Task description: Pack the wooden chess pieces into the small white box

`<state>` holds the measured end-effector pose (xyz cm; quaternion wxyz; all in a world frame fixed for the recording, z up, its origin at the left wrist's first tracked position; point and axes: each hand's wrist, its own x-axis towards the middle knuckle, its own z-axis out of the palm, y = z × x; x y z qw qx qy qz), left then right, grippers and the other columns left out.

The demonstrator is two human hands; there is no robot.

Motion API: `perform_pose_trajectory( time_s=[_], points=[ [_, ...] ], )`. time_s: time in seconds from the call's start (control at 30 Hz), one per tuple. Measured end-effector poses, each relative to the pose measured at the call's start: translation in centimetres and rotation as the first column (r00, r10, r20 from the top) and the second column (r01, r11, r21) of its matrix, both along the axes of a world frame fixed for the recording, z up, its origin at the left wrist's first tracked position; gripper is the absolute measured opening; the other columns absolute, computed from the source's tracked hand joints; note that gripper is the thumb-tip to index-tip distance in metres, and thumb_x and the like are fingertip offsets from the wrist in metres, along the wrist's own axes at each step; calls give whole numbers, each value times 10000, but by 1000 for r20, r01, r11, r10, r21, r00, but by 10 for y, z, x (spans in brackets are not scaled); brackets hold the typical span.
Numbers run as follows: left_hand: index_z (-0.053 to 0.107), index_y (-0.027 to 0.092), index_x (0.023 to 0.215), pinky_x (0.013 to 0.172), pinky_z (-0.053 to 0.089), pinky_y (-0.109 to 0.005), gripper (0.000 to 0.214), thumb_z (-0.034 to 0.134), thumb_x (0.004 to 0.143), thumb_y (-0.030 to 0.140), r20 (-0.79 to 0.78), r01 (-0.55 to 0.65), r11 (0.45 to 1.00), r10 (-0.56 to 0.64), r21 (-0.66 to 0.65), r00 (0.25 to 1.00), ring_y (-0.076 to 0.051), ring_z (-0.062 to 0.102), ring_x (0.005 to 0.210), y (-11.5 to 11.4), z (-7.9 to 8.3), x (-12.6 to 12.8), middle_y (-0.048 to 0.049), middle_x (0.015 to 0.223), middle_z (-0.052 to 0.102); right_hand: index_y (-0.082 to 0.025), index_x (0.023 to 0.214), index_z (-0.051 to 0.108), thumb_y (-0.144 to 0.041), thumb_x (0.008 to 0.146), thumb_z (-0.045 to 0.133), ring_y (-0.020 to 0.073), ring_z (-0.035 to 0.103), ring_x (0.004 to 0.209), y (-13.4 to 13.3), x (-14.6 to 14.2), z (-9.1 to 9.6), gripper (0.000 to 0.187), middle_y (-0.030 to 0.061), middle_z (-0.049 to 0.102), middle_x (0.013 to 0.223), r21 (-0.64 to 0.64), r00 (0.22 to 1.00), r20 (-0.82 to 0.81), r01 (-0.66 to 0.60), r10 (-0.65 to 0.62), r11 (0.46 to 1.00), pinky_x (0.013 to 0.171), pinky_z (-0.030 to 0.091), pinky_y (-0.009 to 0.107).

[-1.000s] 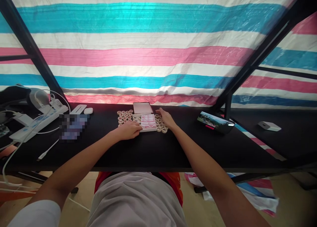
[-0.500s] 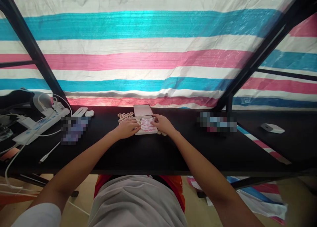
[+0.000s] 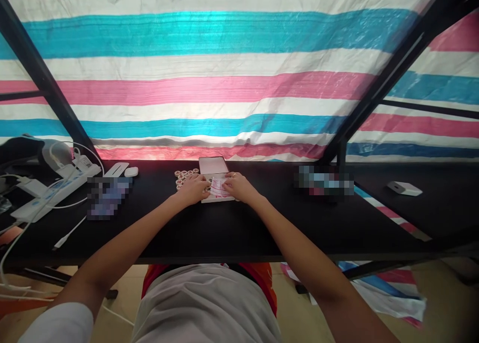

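Note:
A shallow white box (image 3: 219,199) stands on the black table, its lid (image 3: 212,165) lying open behind it. In the box, on top of round xiangqi pieces, lies a folded xiangqi board sheet (image 3: 217,187), white with red-pink lines. From the left, my left hand (image 3: 193,189) reaches over the box's side wall, its bent fingers closed at the edge beside the sheet. My right hand (image 3: 239,186) is on the other side, fingertips pinching the sheet's right part. More xiangqi pieces (image 3: 184,175) stand in rows left of the box, partly covered by my left hand.
To the left lie a blurred-out phone-like object (image 3: 108,198), a white power strip (image 3: 56,195) with cables, and a small white case (image 3: 130,171). Another blurred object (image 3: 324,182) lies right, with a white charger (image 3: 404,188) beyond. Striped sheeting (image 3: 209,93) hangs behind the table.
My left hand's fingers have drawn back a little and curled at the box edge. The sheet sits slightly changed under my right fingers. The whole view has shifted slightly.

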<state>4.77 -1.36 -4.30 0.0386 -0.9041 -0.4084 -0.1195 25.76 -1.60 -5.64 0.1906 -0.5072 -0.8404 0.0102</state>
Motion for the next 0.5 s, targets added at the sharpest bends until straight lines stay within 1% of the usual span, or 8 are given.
perform_pose_trajectory(
  time_s=[0.07,0.13,0.23,0.3,0.33,0.4,0.5],
  points=[
    [679,188,920,964,383,-440,218,588,786,334,34,18,999,-19,28,999,-281,512,1061,1,5,-4,-86,1050,616,-192,806,744,-277,870,515,259,544,1076,0,2,0,252,121,643,1101,-11,999,-39,11,-12,1000,955,402,412],
    [657,190,930,958,395,-415,217,580,790,337,105,19,998,-25,58,994,-263,511,1070,-1,12,-12,-79,1064,613,-201,893,737,-300,865,527,253,551,1053,-1,3,2,233,113,618,1146,0,995,-96,15,-15,1000,944,413,406],
    [613,206,1018,898,438,-364,261,541,828,370,233,-19,999,10,38,972,-226,546,1030,-7,21,-23,-59,1084,620,-217,981,713,-323,874,515,224,558,1044,-7,3,10,249,88,628,1107,61,971,-238,-18,32,998,937,423,360],
    [593,212,1059,886,446,-341,277,515,855,381,271,-17,1000,15,6,963,-207,572,1004,-13,24,-25,-43,1077,635,-239,1010,700,-371,886,496,203,580,1011,-15,0,18,273,58,653,1051,69,936,-340,-70,90,995,913,435,328],
    [588,211,1069,895,443,-334,274,510,862,372,274,0,1000,0,3,962,-200,579,1001,-16,25,-23,-38,1076,640,-248,1029,691,-400,890,485,193,598,972,-19,-2,22,292,45,666,1021,47,918,-376,-112,121,993,889,445,316],
    [588,203,1073,917,432,-321,260,514,867,344,267,41,998,-50,40,962,-192,583,1011,-22,23,-19,-39,1084,643,-250,1069,671,-438,891,472,177,624,873,-27,-9,25,327,32,688,958,-12,898,-405,-191,170,982,827,463,300],
    [600,189,1038,898,441,-312,233,522,872,332,239,77,989,-105,123,965,-190,591,979,-28,18,-10,-53,1024,649,-230,1097,646,-435,883,484,172,626,799,-32,-19,22,339,39,695,879,-39,910,-365,-225,196,974,780,465,293]
  ],
)
